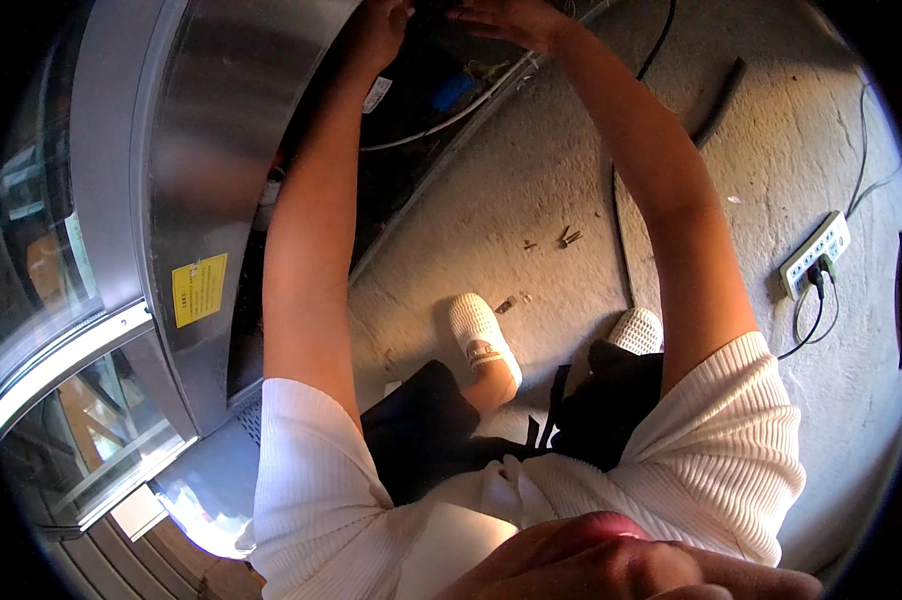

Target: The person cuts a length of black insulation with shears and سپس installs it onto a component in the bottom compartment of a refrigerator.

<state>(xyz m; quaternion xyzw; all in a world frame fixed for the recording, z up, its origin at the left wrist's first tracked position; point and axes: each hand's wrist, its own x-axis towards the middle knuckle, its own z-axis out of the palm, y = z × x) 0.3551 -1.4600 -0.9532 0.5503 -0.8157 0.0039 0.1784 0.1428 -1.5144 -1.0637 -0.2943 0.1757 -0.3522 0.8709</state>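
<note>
Both my arms reach forward to the dark open base compartment of a metal appliance [236, 110]. My left hand [379, 32] is at its inner side by the top edge of the view; its fingers are in shadow and partly cut off. Across from it, my right hand [511, 20] is over the dark opening with fingers stretched out, and no held thing shows. Nearest to the hands inside are a blue part [452, 92], a white label [377, 95] and a white cable [456, 122]. What lies between the fingertips is too dark to make out.
A yellow sticker [199, 290] is on the metal panel. To the right, a white power strip [816, 253] with black plugs lies on the concrete floor [551, 330]. A black cable [619, 235] runs under my right arm, near a dark tube [721, 105]. Several screws [569, 238] lie ahead of my shoes.
</note>
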